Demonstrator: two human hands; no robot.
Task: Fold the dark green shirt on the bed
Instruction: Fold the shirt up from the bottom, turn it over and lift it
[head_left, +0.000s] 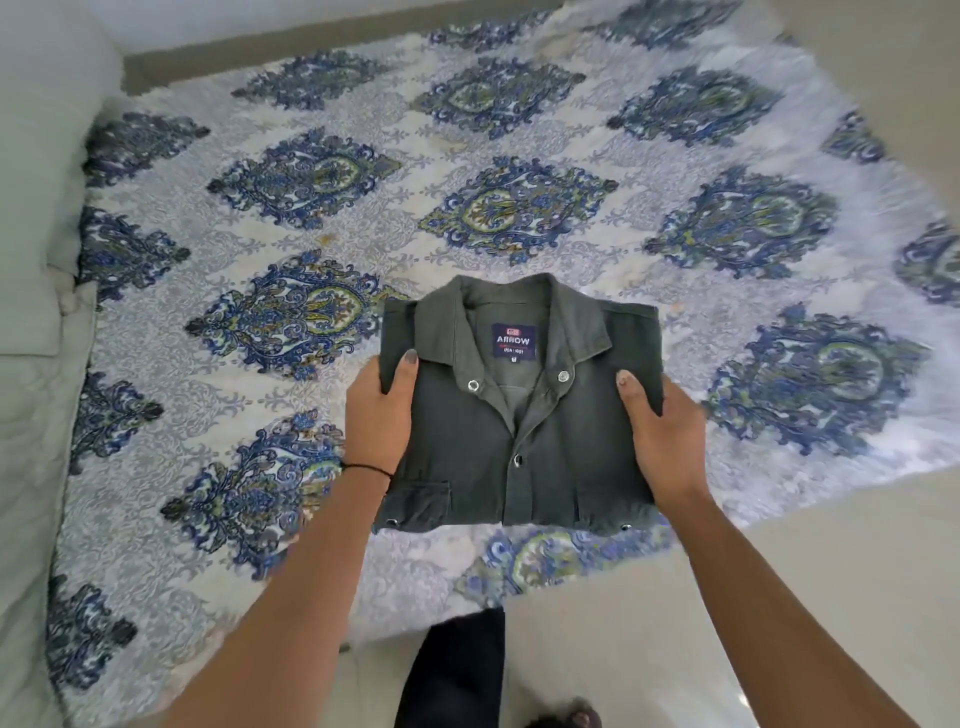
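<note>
The dark green shirt (519, 441) is folded into a neat rectangle, collar up and a blue label showing inside the neck. It sits near the front corner of the bed (467, 156). My left hand (382, 415) grips its left edge, thumb on top and fingers underneath. On the other side my right hand (667, 431) holds the right edge the same way. Whether the shirt rests on the bedspread or is lifted slightly off it I cannot tell.
The bed carries a white bedspread with blue and green paisley medallions. Pale pillows (36, 208) line the left side. Light floor (805, 597) shows to the right and in front, with my dark trouser leg (457, 670) below.
</note>
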